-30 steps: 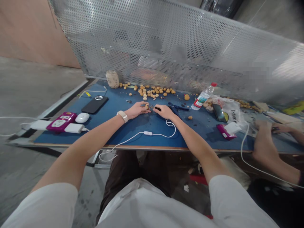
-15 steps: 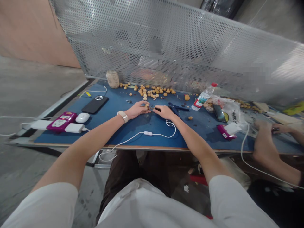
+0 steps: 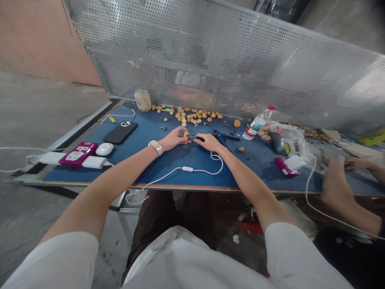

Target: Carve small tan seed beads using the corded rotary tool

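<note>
The left hand (image 3: 173, 139) and the right hand (image 3: 209, 142) are close together, right over the blue work mat (image 3: 168, 170). The left thumb and fingers (image 3: 181, 133) curl in and pinch a small tan ball (image 3: 186, 134), which looks like a nut or a bead, though it is too small to tell which. It looks light and hard, and it may be slippery, so it could pop out and roll away. The best place to hold it looks like its two sides, between the thumb and a finger. The right fingers (image 3: 208, 139) are pressed together on a little black tool (image 3: 199, 139), and its thin tip points at the ball, just beside the left fingers. I cannot tell what kind of tool it is. Both arms reach out from the body and lean in, with the wrists low near the mat. A pale watch band (image 3: 155, 147) sits on the left wrist. Past the fingers lies a heap of more tan balls (image 3: 188, 116), and just beside the right fingers are blue-handled pliers (image 3: 225, 135). A white cord (image 3: 192, 170) lies under the right wrist. Far to the right of the fingers is another person's hand (image 3: 333, 174).
</note>
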Action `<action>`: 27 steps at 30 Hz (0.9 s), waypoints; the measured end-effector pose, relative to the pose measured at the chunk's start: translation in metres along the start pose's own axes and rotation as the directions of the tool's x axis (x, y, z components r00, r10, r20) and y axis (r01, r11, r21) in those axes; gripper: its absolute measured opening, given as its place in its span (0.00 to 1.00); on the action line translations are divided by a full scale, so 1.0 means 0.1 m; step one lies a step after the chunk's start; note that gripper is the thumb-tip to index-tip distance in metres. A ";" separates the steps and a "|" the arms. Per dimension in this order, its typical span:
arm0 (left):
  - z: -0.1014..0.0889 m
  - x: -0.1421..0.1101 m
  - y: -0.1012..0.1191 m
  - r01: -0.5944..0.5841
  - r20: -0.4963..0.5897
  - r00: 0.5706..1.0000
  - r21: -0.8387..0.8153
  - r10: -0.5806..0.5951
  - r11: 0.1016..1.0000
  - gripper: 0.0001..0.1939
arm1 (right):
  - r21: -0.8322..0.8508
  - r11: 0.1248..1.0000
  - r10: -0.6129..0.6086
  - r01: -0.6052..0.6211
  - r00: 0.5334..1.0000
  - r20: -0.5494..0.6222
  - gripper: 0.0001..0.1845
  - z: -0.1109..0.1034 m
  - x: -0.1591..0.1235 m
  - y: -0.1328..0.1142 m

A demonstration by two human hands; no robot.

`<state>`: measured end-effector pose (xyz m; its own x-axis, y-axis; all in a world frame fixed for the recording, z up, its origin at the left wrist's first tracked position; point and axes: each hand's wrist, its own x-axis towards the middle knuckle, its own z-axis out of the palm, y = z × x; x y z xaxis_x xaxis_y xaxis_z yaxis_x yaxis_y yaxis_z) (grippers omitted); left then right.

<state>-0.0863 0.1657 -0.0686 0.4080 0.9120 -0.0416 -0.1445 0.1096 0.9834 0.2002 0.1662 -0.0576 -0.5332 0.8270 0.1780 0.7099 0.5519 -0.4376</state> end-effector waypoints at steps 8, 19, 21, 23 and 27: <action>0.02 -0.01 0.02 -0.001 0.012 1.000 0.013 0.001 1.000 0.20 | 0.021 1.000 0.004 -0.004 1.000 -0.012 0.27 -0.01 0.00 0.00; 0.01 -0.01 0.01 0.006 0.029 1.000 0.019 -0.006 1.000 0.22 | 0.043 0.999 0.002 -0.002 1.000 -0.015 0.27 -0.01 0.00 0.02; 0.00 0.00 0.01 0.010 0.030 1.000 0.015 -0.010 1.000 0.23 | 0.039 0.999 -0.004 0.004 1.000 0.002 0.27 -0.02 0.01 0.02; 0.00 0.01 0.01 0.018 0.030 0.999 0.009 -0.018 1.000 0.23 | 0.046 0.999 0.003 -0.002 1.000 -0.012 0.27 -0.02 0.01 0.02; 0.01 0.01 0.02 0.017 0.024 1.000 -0.012 -0.016 1.000 0.24 | 0.051 0.999 0.001 -0.001 1.000 0.005 0.27 -0.02 0.02 0.02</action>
<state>-0.0857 0.1665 -0.0669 0.4323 0.9001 -0.0535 -0.1480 0.1294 0.9805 0.2015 0.1698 -0.0565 -0.5348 0.8271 0.1730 0.6860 0.5445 -0.4827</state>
